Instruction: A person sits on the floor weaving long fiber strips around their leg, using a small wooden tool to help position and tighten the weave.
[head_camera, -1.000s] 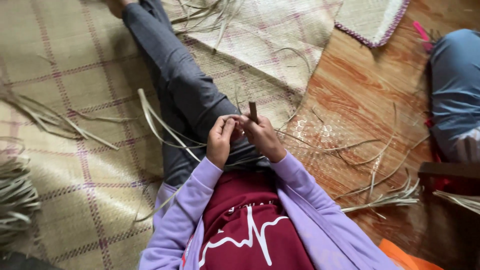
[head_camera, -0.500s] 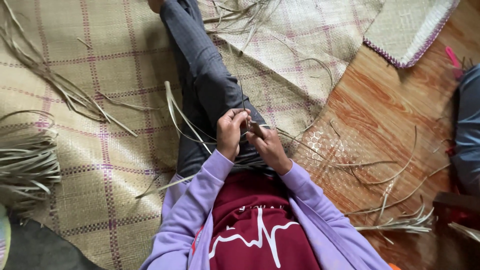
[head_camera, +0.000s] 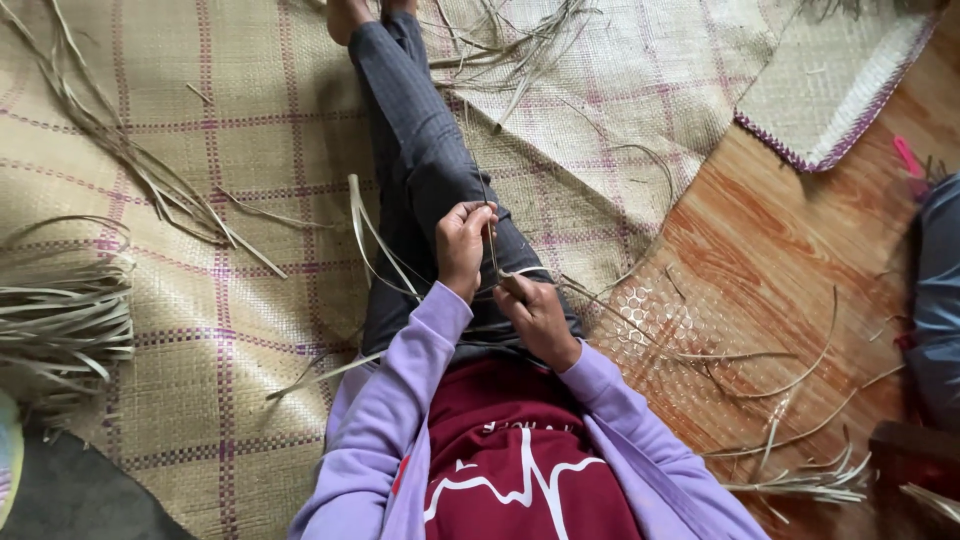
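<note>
Hands are raised together over the lap of a seated person in a lilac long-sleeved jacket (head_camera: 400, 400) and a dark red top (head_camera: 510, 470). The left hand (head_camera: 463, 245) is closed, its fingertips pinched on a thin, pale dried reed strip (head_camera: 490, 235) that is held upright between the two hands. The right hand (head_camera: 535, 315) sits just below and beside it, fingers curled shut around the lower part of the same strip and what appears to be a small dark tool; the tool itself is too hidden to be made out. The strip is thus kept above the thigh, in front of the chest, with its long loose end trailing off to the person's right across the patterned wooden floor (head_camera: 780, 260).

One leg in grey striped trousers (head_camera: 420, 150) is stretched out across a large woven straw mat with purple checked lines (head_camera: 200, 300). A thick bundle of dried straw strips (head_camera: 60, 320) is seen at the person's left, and loose strands (head_camera: 150, 180) are scattered over the mat. A smaller woven mat piece with a purple and white edge (head_camera: 830, 90) lies near the upper corner. More cut strips (head_camera: 800, 485) rest on the floor at the right.
</note>
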